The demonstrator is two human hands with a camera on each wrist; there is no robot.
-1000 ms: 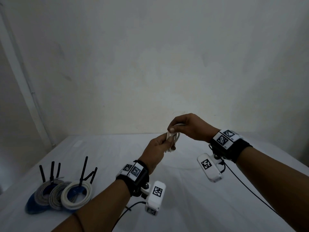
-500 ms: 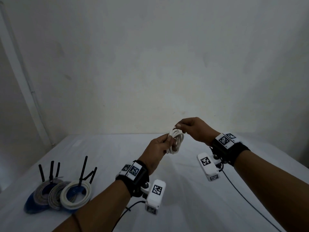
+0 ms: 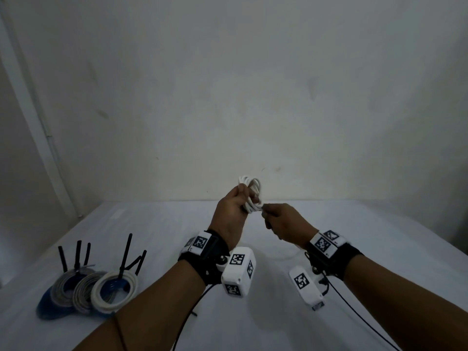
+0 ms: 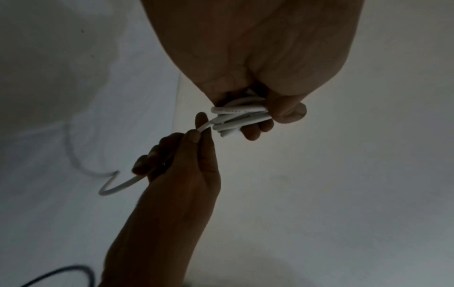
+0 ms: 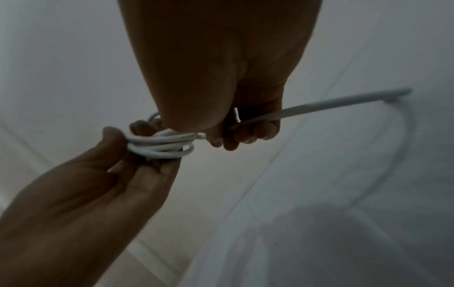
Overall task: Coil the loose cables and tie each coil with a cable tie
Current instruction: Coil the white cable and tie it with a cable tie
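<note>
White cable half coiled in the air

We hold the white cable [image 3: 250,196] above the table [image 3: 253,325]: left hand [image 3: 231,214] fingers curled round its loops, right hand [image 3: 285,225] just beside, pinching the loose strand that trails to the table. Tied coils [image 3: 88,291] lie far left.

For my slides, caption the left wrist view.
Left hand grips thin white cable coil; right hand pinches its loose tail.

The white cable coil [image 3: 250,196] is sitting in the left hand [image 3: 231,214]; the right hand [image 3: 286,224] is lying just right of it, the tied coils [image 3: 86,290] far left.
</note>
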